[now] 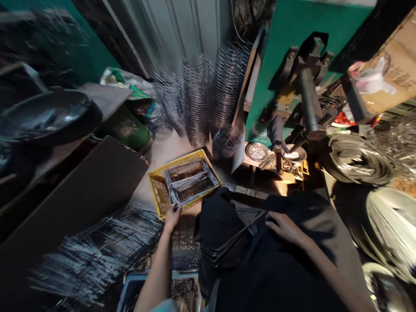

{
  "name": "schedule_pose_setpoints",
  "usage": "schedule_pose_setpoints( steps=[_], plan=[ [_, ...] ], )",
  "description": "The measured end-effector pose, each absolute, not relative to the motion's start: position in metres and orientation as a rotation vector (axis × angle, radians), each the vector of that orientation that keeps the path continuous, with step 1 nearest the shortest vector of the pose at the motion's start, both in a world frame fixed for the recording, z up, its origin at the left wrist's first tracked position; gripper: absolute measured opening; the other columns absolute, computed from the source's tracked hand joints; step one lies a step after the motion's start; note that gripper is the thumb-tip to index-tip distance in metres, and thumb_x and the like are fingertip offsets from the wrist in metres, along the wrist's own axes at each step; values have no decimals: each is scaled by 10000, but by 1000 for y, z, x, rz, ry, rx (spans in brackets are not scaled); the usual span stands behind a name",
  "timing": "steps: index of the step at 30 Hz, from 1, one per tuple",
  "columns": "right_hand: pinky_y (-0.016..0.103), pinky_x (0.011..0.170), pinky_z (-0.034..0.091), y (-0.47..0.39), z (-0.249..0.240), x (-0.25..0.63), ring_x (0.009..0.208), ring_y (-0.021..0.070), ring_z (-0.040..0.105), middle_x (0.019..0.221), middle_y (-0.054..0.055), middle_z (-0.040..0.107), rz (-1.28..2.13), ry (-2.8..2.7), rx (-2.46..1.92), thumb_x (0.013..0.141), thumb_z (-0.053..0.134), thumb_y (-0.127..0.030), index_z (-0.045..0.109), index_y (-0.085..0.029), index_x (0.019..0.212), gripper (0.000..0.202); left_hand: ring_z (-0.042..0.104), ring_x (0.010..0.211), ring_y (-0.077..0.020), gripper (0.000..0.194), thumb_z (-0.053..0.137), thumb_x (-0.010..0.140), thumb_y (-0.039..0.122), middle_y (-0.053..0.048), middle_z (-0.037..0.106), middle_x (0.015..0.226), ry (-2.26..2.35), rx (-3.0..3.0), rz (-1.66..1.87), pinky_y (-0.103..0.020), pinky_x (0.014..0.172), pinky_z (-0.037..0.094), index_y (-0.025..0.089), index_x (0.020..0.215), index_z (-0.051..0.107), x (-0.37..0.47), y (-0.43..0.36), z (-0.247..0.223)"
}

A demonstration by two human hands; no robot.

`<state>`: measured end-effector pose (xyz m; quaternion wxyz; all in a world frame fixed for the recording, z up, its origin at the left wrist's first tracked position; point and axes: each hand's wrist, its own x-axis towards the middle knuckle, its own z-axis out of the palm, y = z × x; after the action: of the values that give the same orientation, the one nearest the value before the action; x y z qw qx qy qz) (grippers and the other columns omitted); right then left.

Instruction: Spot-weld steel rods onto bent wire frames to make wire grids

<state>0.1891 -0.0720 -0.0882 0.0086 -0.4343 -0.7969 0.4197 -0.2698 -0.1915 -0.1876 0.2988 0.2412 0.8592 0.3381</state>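
Note:
My left hand reaches to the near rim of a yellow plastic crate. Its fingers are closed where a corner of the bent wire frames in the crate meets the rim; I cannot tell which of these they grip. More thin wire frames lie across my dark-clothed lap. Over the lap, my right hand has its thumb and fingers apart, with the fingertips near the far end of those frames. Nothing shows within its grasp.
Stacked wire coils stand behind the crate. At right is a green machine with a bowl of small metal parts and coiled strip. Left lie a wire pile, a cardboard sheet and a blue crate.

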Motion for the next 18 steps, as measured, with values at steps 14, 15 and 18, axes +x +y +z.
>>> schedule_pose_setpoints(
  steps=[14, 15, 18],
  plan=[
    [334, 830, 500, -30, -29, 273, 910, 239, 689, 988, 63, 743, 798, -2165, -1536, 909, 568, -394, 691, -228, 974, 217, 561, 749, -215, 368, 441, 977, 331, -58, 593, 771, 1734, 1979, 353, -335, 694, 455, 212, 660, 584, -113, -246, -55],
    [330, 819, 503, -29, -25, 290, 903, 239, 691, 984, 66, 744, 733, -2131, -1586, 922, 550, -416, 687, -223, 977, 243, 554, 738, -209, 370, 437, 979, 327, -55, 594, 767, 1726, 2022, 316, -325, 679, 441, 210, 660, 584, -115, -242, -55],
    [320, 758, 506, -29, -16, 347, 838, 239, 695, 936, 69, 749, 547, -1947, -1794, 929, 517, -477, 688, -210, 983, 321, 558, 703, -176, 356, 436, 983, 326, -42, 610, 774, 1687, 2075, 315, -290, 658, 426, 205, 686, 592, -122, -226, -51]
  ],
)
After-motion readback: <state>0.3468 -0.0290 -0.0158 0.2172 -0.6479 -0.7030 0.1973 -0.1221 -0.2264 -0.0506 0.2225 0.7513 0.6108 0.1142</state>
